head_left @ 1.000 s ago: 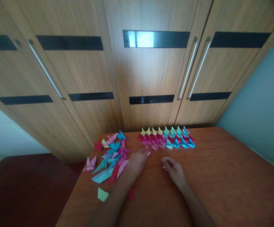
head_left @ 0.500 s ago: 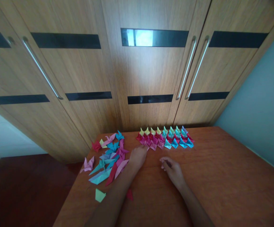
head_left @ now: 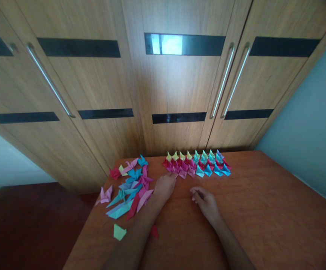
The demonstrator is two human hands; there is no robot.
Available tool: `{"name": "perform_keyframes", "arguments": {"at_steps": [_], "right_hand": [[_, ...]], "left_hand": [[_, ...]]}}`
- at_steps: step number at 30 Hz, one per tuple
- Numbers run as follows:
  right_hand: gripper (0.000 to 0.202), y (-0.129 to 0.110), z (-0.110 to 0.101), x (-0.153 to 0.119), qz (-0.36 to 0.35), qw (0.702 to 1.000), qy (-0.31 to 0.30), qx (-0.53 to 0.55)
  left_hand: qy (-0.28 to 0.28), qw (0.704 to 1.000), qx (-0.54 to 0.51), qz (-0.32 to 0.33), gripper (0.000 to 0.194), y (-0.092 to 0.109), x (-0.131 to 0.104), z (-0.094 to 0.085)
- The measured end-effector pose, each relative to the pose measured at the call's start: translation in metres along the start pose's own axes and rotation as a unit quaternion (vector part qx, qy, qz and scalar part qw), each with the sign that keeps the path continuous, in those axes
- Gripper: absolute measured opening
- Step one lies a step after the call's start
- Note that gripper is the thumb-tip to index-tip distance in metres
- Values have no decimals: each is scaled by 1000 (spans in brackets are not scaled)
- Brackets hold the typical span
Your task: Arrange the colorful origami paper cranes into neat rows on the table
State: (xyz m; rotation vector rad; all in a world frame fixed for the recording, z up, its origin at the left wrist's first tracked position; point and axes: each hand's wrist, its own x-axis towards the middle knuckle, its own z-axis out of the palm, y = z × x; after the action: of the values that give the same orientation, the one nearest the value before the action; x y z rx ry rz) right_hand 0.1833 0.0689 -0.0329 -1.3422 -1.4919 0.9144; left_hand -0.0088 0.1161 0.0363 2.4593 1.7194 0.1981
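Small, pointed folded-paper birds (head_left: 191,167) in yellow, pink, red, green and blue stand in neat rows on the brown wooden bench (head_left: 264,210). The left hand (head_left: 165,186) is at the rows' near left corner, its fingers close together by a pink folded-paper bird (head_left: 175,174); I can't tell if they pinch it. The right hand (head_left: 206,200) is in front of the rows, fingers curled in; I can't tell if they're fully closed. A messy colourful paper pile (head_left: 135,174) lies left of the rows.
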Motion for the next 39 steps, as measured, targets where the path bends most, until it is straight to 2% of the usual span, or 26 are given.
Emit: {"name": "perform_keyframes", "arguments": {"at_steps": [5, 12, 15, 20, 23, 26, 30, 35, 39], "right_hand": [[35, 2, 0, 0, 4, 1000, -13, -7], [35, -3, 0, -4, 4, 999, -32, -38], [34, -6, 0, -5, -3, 999, -30, -42], [34, -8, 1, -5, -5, 999, -24, -47], [34, -8, 1, -4, -5, 999, -19, -45], [35, -7, 1, -4, -1, 999, -17, -46], [35, -6, 1, -4, 0, 999, -21, -44], [39, -9, 1, -5, 5, 999, -26, -25], [43, -16, 3, -7, 28, 997, -50, 46]], "left_hand": [[26, 999, -20, -5, 24, -10, -30, -13], [105, 991, -71, -51, 22, -58, -88, -34], [91, 991, -84, -46, 24, -67, -113, -36], [60, 994, -55, -71, 25, -61, -142, -23], [39, 995, -27, -88, 26, -56, -148, -14], [17, 996, -2, -86, 20, -55, -147, -7], [44, 997, -3, -70, 24, -56, -145, -3], [135, 982, -129, -30, 20, -47, -144, -4], [138, 959, -246, -2, 18, -29, -139, -8]]}}
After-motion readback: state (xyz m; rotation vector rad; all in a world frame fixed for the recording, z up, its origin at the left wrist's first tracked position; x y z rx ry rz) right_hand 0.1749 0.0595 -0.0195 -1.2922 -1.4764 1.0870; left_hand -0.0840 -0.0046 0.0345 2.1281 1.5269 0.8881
